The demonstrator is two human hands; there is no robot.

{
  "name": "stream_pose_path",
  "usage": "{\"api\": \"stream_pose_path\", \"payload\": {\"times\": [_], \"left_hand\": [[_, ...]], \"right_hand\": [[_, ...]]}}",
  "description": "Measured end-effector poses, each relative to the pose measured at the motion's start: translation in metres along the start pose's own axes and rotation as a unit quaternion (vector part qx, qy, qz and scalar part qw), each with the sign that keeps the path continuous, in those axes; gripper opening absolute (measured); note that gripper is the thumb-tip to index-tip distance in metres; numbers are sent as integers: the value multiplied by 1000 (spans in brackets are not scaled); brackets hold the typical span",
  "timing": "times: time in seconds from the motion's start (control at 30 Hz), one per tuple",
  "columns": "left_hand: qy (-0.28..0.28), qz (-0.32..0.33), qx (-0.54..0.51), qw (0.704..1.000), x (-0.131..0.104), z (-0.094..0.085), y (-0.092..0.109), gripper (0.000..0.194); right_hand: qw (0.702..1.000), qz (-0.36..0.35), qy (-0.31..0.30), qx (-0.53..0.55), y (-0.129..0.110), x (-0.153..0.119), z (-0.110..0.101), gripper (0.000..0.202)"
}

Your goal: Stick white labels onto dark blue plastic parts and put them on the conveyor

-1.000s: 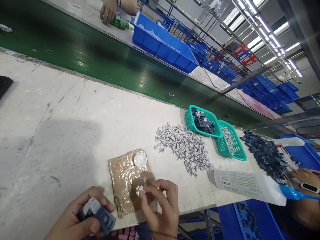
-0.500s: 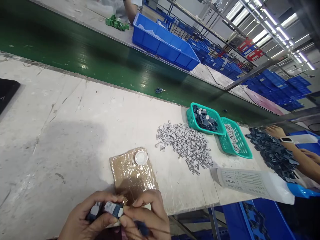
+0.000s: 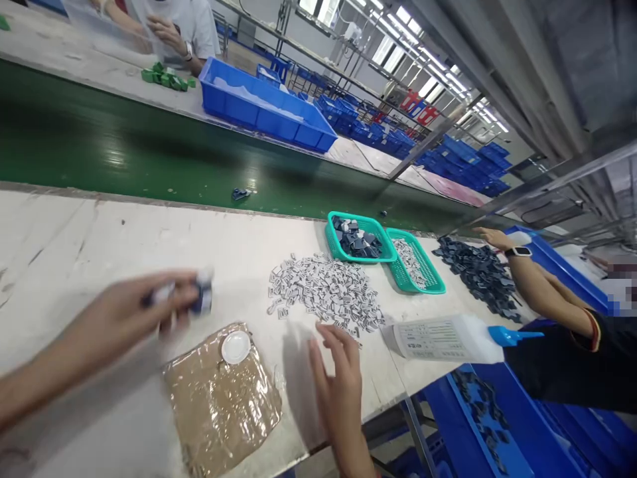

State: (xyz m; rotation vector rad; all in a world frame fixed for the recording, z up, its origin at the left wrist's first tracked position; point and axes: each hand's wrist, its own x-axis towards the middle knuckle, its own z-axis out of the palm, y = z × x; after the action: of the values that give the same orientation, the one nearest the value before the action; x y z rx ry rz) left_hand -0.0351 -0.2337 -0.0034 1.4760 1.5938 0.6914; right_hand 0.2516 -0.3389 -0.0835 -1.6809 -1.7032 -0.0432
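My left hand point(image 3: 144, 302), smeared by motion, is above the table at left, closed on small dark blue and white parts point(image 3: 203, 292) at its fingertips. My right hand point(image 3: 338, 372) reaches over the table with fingers apart and nothing in them, at the near edge of a pile of small grey-white pieces point(image 3: 323, 289). Between the hands lies a brown board point(image 3: 223, 405) with a shiny wet-looking surface and a round white cap point(image 3: 235, 348) on it.
Two green baskets point(image 3: 391, 260) of parts stand behind the pile. A glue bottle point(image 3: 442, 338) lies at right. Beyond are a dark blue heap point(image 3: 478, 275) and a co-worker's arm point(image 3: 537, 285). A green belt point(image 3: 169, 172) runs behind.
My hands have moved apart. The left went up and left with the parts; the right let go and reached toward the grey-white pile. The view has shifted, showing more of the board.
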Motion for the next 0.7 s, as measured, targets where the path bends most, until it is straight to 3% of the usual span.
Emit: {"api": "stream_pose_path", "payload": {"times": [0.07, 0.17, 0.23, 0.3, 0.43, 0.6, 0.7], "left_hand": [[31, 24, 55, 998, 71, 1, 22, 47], [31, 55, 103, 993, 166, 23, 47, 34], [31, 66, 130, 989, 213, 41, 56, 33], [35, 65, 162, 984, 245, 54, 60, 32], [67, 61, 225, 970, 273, 50, 56, 33], [87, 32, 320, 943, 265, 3, 29, 55], [78, -9, 363, 928, 254, -29, 11, 47]], "right_hand": [[996, -6, -4, -84, 30, 16, 3, 25], [994, -12, -13, -107, 50, 26, 11, 29], [994, -10, -11, -111, 52, 25, 15, 28], [994, -12, -9, -105, 52, 23, 17, 28], [998, -17, -34, -51, 55, 23, 17, 24], [998, 10, -19, -53, 58, 29, 17, 17], [998, 17, -24, -60, 59, 30, 16, 19]]}}
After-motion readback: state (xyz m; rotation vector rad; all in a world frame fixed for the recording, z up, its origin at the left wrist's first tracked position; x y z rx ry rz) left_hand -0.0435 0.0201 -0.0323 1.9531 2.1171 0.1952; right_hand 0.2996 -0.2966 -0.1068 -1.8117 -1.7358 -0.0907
